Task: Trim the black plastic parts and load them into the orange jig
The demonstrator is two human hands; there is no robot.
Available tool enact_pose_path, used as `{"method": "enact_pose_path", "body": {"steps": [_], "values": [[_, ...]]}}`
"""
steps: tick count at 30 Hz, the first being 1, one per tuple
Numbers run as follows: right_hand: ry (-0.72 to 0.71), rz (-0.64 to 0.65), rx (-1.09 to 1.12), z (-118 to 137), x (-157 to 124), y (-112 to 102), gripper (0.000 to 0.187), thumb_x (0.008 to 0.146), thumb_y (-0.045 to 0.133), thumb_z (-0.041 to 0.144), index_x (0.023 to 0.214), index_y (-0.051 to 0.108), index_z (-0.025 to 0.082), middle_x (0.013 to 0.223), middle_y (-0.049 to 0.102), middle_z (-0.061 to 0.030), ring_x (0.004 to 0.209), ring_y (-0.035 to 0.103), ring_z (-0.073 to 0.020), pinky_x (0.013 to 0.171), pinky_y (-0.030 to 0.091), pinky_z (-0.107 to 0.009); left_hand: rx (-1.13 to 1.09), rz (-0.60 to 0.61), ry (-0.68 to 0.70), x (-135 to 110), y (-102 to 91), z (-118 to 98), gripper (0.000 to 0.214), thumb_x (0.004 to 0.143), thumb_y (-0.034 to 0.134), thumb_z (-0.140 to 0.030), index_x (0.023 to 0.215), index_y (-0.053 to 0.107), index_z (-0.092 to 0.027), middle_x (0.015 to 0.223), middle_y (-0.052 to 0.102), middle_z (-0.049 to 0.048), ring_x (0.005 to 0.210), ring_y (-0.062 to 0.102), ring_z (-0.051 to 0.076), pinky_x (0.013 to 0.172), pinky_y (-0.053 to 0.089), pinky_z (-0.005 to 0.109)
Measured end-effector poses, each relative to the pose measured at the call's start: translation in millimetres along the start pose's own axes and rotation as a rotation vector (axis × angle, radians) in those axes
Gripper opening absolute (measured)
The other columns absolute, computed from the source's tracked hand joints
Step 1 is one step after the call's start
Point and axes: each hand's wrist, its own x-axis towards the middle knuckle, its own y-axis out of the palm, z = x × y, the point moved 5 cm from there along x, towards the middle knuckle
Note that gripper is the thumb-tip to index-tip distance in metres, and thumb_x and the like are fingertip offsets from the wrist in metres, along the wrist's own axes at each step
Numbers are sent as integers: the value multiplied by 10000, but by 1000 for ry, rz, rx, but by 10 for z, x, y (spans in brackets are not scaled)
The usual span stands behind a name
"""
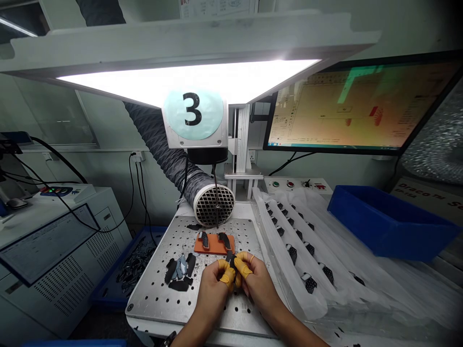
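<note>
Both my hands meet over the front of a perforated metal plate (144, 299), with yellow finger covers on several fingertips. My left hand (214, 285) and my right hand (256, 278) pinch a small dark part (231, 259) between them; the fingers hide much of it. Just beyond lies an orange fixture block (213, 247). On it sit a honeycomb-patterned dark piece (204, 240) at the left and a curved black piece (224, 240) at the right, near my fingertips. Left of my hands, silvery pieces (181, 266) lie ringed by black strips (178, 285).
A marking head labelled 3 (195, 118) hangs above, beside a round grille duct (215, 206). Rows of honeycomb parts (310, 283) rest in white foam sheets (285, 270) at right, near a blue bin (383, 221). A blue tray (108, 289) of dark scraps stands lower left.
</note>
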Motion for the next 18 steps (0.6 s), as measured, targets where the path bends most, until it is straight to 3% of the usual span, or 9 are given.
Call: {"method": "enact_pose_path", "body": {"steps": [18], "values": [[-28,0,-5,-104,60,-31,222,746,595,377,717,493,182,503,456,62,370,323,-64,360,240,-188,-3,-21,-9,18,-12,6,47,625,558,-178,593,569,-145,543,547,-13,513,439,100,497,321,213]]}}
